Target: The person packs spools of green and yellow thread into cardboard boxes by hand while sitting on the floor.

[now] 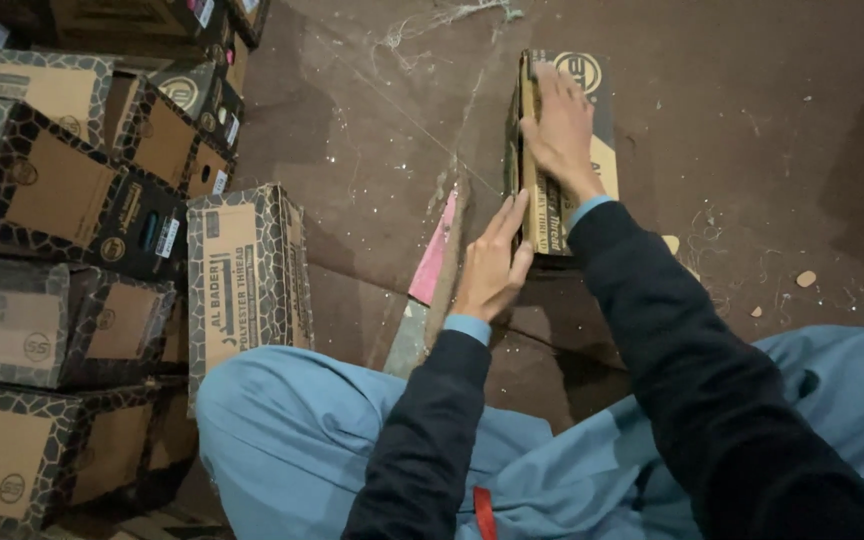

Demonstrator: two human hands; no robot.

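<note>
The right hand (559,125) lies flat, fingers spread, on top of the narrow carton (562,150); the left hand (492,262), open, presses the carton's near end. Neither hand grips it, so I'd guess it could slide on the dusty floor (752,150).

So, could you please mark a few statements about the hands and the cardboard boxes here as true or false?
1. The right hand lies flat on top of the long brown cardboard box with dark patterned edges. True.
2. The left hand holds a pair of scissors. False: it holds nothing; its open fingers rest against the box's near end.
3. A stack of patterned cardboard boxes stands at the left. True.
4. The long box sits on a white table. False: it lies on a dark brown floor.
5. The sleeves are dark with blue cuffs. True.
</note>
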